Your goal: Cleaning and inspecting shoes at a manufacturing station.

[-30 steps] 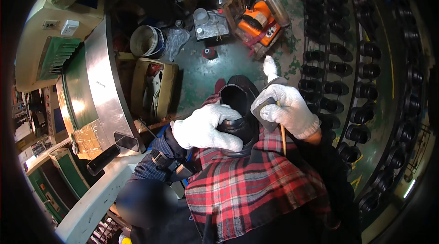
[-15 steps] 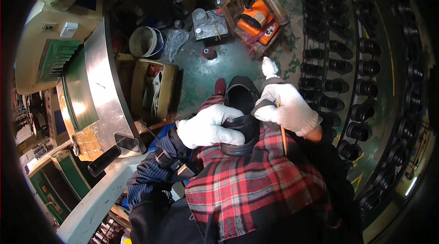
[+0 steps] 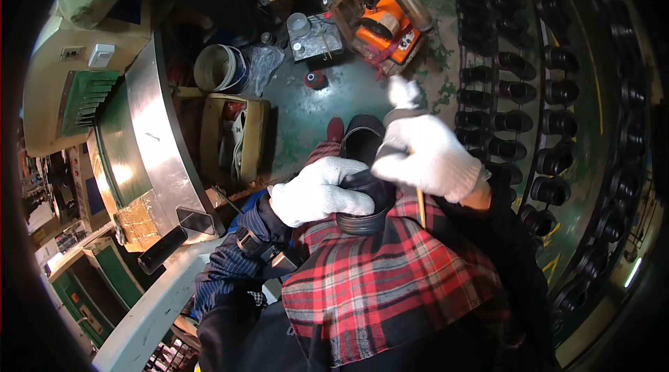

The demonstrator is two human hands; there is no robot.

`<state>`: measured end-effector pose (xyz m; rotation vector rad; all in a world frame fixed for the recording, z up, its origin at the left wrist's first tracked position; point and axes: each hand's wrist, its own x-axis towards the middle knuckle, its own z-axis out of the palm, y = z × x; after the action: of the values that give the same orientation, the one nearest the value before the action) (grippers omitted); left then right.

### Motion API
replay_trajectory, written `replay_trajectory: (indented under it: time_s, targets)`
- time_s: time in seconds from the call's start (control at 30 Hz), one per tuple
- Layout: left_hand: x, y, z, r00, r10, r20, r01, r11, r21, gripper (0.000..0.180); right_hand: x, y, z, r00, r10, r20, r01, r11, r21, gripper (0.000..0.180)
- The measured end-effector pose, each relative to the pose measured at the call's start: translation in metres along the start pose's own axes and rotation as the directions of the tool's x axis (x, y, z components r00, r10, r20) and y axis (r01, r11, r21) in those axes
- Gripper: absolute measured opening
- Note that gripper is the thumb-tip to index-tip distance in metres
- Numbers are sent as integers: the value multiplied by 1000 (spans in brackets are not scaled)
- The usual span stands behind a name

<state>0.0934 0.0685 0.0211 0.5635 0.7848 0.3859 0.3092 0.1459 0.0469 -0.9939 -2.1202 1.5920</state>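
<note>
A black shoe lies lengthwise over my lap, on a red-and-black plaid cloth. My left hand, in a white knit glove, grips the shoe by the side of its opening. Above the shoe's right side is my right hand, gloved the same way and closed. From under it a thin wooden stick points down toward the cloth. Beyond its knuckles a white wad shows, blurred, with something grey at its base. What the right fingers touch on the shoe is hidden.
Racks of black shoes line the right side. Ahead on the floor are a red spool, a metal box and an orange machine in a crate. At left stand a bucket, a carton and a metal-edged bench.
My right hand has moved a little left and up over the shoe, and the stick and white wad have shifted with it. My left hand keeps its hold.
</note>
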Motion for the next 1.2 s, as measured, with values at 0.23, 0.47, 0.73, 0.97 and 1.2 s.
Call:
replay_trajectory:
  time_s: [0.23, 0.47, 0.73, 0.97, 1.2]
  targets:
    - [1, 2, 6, 999, -7, -32, 10, 995, 101, 34, 0, -3, 6, 994, -92, 53, 97, 988, -116, 14]
    - [2, 7, 14, 996, 71, -48, -65, 992, 107, 18, 2, -10, -1, 959, -278, 64, 280, 959, -33, 16]
    - [3, 2, -1, 998, -64, 7, 62, 987, 151, 45, 1, -22, -16, 912, 375, 169, -400, 903, 157, 16]
    - [0, 15, 10, 998, -63, -32, 66, 989, 135, 31, -2, 8, -28, 952, 289, 101, -289, 957, -15, 15]
    - [-2, 26, 2, 965, 200, -167, -133, 929, 346, 53, 9, -2, -27, 883, 325, 339, -456, 766, 453, 10]
